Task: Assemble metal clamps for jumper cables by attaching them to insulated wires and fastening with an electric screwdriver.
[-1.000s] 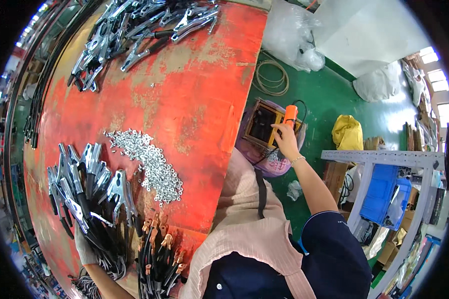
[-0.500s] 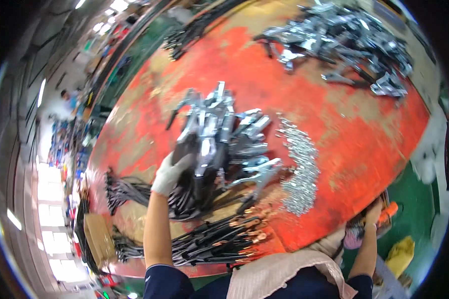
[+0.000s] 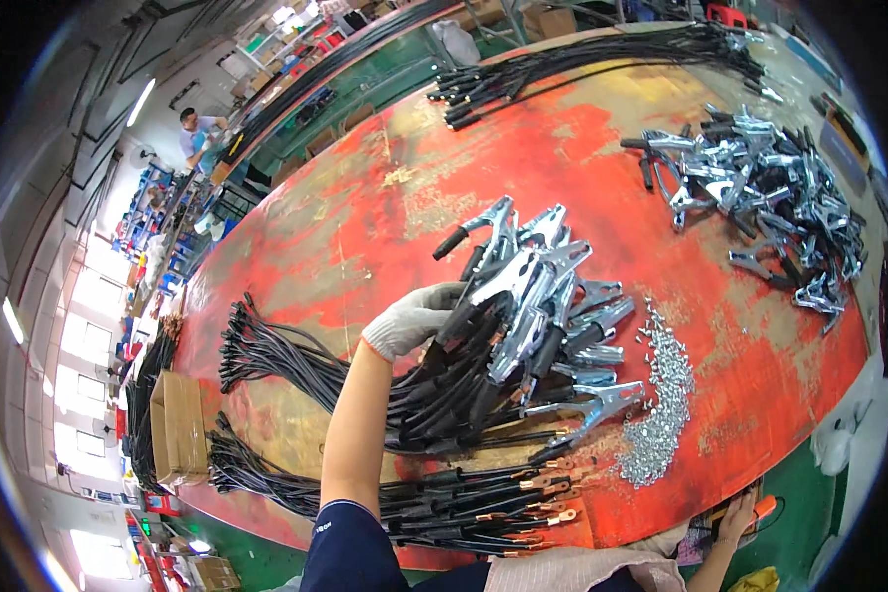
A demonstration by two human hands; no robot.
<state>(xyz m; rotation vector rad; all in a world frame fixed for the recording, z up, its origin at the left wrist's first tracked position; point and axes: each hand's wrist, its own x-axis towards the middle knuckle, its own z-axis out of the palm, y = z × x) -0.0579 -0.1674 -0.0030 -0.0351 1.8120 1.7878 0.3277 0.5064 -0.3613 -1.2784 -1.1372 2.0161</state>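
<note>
My left hand (image 3: 416, 321), in a pale work glove, is closed at the left side of a heaped bunch of metal spring clamps (image 3: 523, 286). Its fingers curl behind their black handles and are partly hidden. Black cables (image 3: 414, 400) run from these clamps leftward across the table. Low at the right, beyond the table edge, my right hand (image 3: 733, 520) is beside an orange object (image 3: 766, 506). Its fingers are too small and partly covered to read. Right of the bunch lies a curved pile of small silvery metal pieces (image 3: 661, 405).
Black cables with copper lugs (image 3: 557, 488) lie along the near edge of the red table (image 3: 365, 227). More clamps (image 3: 760, 187) are heaped at the far right, with a cable bundle (image 3: 602, 54) at the back. A cardboard box (image 3: 178, 424) stands left. A person (image 3: 197, 138) is far away.
The whole view has shifted, so the table's things sit farther right and lower. My left hand stays at the clamp bunch; my right hand stays beside the orange object.
</note>
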